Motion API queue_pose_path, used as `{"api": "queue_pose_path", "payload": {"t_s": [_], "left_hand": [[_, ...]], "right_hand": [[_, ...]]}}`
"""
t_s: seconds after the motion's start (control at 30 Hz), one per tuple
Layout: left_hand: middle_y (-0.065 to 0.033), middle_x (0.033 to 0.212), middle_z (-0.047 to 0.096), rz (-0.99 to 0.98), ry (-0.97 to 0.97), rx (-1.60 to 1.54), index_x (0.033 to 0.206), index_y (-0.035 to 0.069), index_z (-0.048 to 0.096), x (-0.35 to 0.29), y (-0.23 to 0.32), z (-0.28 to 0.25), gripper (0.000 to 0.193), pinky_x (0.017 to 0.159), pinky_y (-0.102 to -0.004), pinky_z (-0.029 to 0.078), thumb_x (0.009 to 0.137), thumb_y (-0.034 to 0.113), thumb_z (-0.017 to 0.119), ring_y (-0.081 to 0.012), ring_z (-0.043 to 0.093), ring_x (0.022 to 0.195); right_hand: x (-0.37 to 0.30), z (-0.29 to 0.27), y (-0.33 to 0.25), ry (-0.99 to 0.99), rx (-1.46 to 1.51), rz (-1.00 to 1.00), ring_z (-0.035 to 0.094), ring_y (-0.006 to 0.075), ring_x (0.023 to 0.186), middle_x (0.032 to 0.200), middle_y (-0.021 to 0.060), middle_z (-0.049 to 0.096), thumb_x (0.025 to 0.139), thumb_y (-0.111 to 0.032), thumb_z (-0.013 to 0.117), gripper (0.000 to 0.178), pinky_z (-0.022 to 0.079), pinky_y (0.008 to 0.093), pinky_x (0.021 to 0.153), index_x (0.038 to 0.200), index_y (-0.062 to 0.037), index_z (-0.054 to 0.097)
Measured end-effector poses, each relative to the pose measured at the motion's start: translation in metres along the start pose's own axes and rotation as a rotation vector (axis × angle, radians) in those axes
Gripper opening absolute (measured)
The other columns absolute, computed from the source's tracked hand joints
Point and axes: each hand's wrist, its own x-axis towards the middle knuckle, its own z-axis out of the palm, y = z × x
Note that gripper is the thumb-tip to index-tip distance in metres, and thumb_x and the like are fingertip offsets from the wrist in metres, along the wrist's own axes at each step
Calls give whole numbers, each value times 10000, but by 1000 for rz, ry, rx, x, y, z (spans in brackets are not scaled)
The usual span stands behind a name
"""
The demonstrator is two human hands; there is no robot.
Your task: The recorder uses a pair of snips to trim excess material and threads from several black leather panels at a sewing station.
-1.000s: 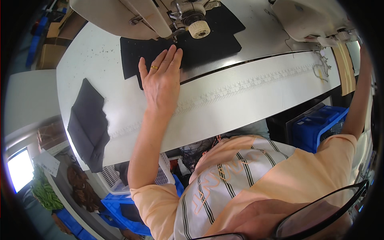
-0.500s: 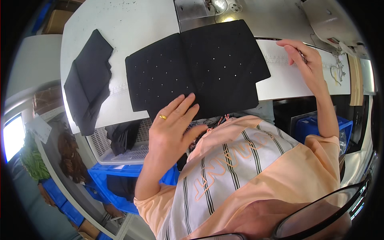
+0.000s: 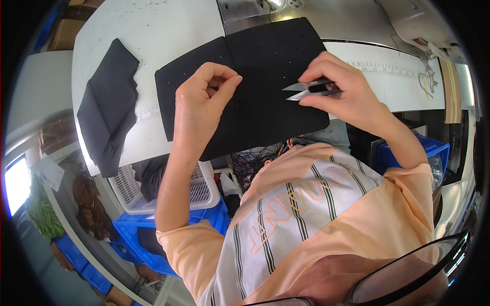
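Observation:
A black fabric panel (image 3: 275, 112) with small pale dots or holes lies on the white table, its near edge reaching past the table's front. Over its left half is my left hand (image 3: 204, 89), thumb and forefinger pinched together. Whatever may be between those fingertips is too small to make out. My right hand (image 3: 339, 84) holds a pair of thread snips (image 3: 303, 91) over the right half of the panel. Their two pointed blades stand apart and aim left toward my left hand. Part of the snips' handle is hidden by my fingers.
More black fabric (image 3: 109, 102) lies folded at the table's left. A white plastic basket (image 3: 201, 191) with dark cloth stands below the front edge, over a blue crate (image 3: 138, 229). Behind the panel is a metal machine bed (image 3: 347, 23). A ruler strip (image 3: 388, 69) runs along the table.
My left hand has lifted off the fabric's near edge, moved up and closed to a pinch. My right hand has come in from the right, bringing the snips over the panel.

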Motion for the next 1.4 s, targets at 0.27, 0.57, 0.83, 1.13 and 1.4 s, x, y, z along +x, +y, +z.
{"api": "queue_pose_path", "payload": {"t_s": [0.27, 0.57, 0.83, 1.13, 1.4], "left_hand": [[-1, 764, 629, -15, 31, -232, 918, -8, 656, 0, -3, 3, 106, 628, -184, 450, 824, 33, 678, -49, 556, 705], [-7, 778, 640, -9, 22, -277, 942, -5, 659, -3, -6, 3, 119, 641, -187, 456, 826, 22, 669, -51, 568, 713], [-10, 803, 658, 12, 38, -260, 923, 6, 687, -5, -6, 4, 105, 654, -197, 469, 822, 5, 660, -54, 574, 701], [-81, 647, 614, -259, -426, 124, 876, 17, 698, -109, -7, -22, 96, 522, -299, 449, 783, 40, 694, -179, 555, 508], [-19, 880, 598, 373, 260, 695, 899, 97, 691, -140, -6, 22, 252, 912, -393, 386, 669, -5, 710, -196, 579, 823]], "right_hand": [[43, 34, 0, 42, -235, -201, 574, 230, 658, 859, 51, 566, 778, -195, 731, 224, 442, 312, 538, 888, -40, 612], [49, 42, 0, 75, -319, -288, 575, 240, 630, 832, 48, 533, 758, -212, 736, 226, 454, 332, 533, 858, -58, 603], [51, 45, 3, 103, -403, -405, 592, 225, 654, 826, 33, 518, 747, -220, 730, 225, 464, 346, 534, 822, -72, 579], [28, -10, 33, 215, -230, -132, 578, 185, 694, 802, 30, 587, 776, -210, 736, 201, 448, 286, 609, 849, -59, 624], [7, -39, 66, 323, -4, 2, 563, 98, 763, 824, 21, 592, 808, -126, 721, 169, 445, 222, 724, 879, 0, 633]]}}
